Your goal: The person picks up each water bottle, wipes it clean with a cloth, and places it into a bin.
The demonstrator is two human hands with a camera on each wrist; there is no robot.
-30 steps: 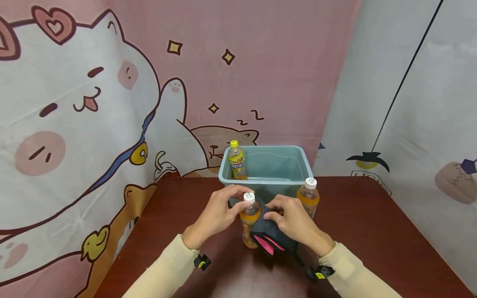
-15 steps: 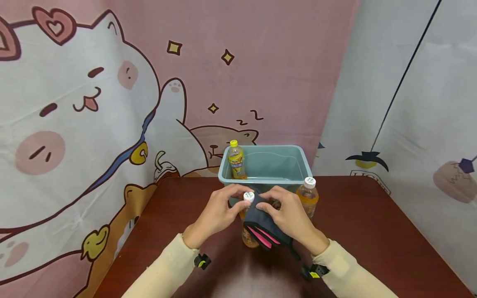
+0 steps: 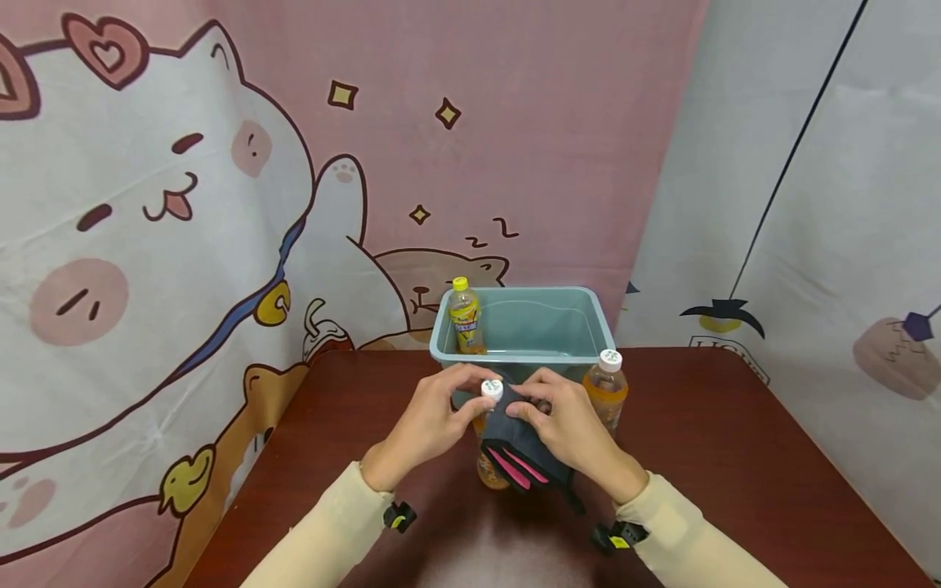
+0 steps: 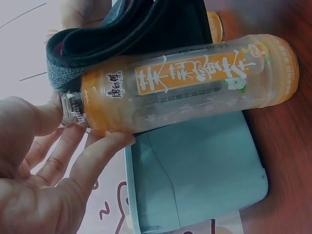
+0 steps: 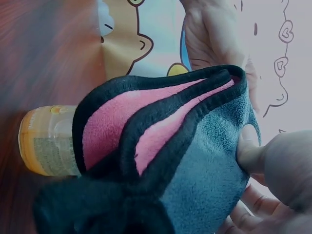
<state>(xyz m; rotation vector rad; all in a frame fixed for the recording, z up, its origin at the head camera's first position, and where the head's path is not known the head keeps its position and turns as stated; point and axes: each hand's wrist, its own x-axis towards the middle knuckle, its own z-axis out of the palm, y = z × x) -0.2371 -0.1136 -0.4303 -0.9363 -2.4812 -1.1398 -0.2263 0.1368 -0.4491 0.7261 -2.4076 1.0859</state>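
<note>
A clear bottle of orange drink [image 3: 485, 472] with a white cap [image 3: 491, 389] stands upright on the dark red table [image 3: 735, 457]. My left hand [image 3: 459, 396] pinches its neck just under the cap, as the left wrist view shows on the bottle [image 4: 195, 87]. My right hand [image 3: 532, 404] grips a folded grey cloth with pink lining [image 3: 524, 451] and presses it against the bottle's upper right side. In the right wrist view the cloth [image 5: 190, 151] fills the frame, the thumb [image 5: 261, 151] on its grey face, and the bottle [image 5: 46, 141] lies behind it.
A teal plastic bin [image 3: 581, 322] stands just behind the hands, with a yellow-capped bottle [image 3: 465, 317] upright in its left corner. A second orange-drink bottle [image 3: 606, 385] stands right of the hands. Cartoon cloth backdrops hang close behind the table.
My right hand has carried the cloth up and to the left along the bottle, from its middle to just under the cap. The left hand and the bottle have stayed put.
</note>
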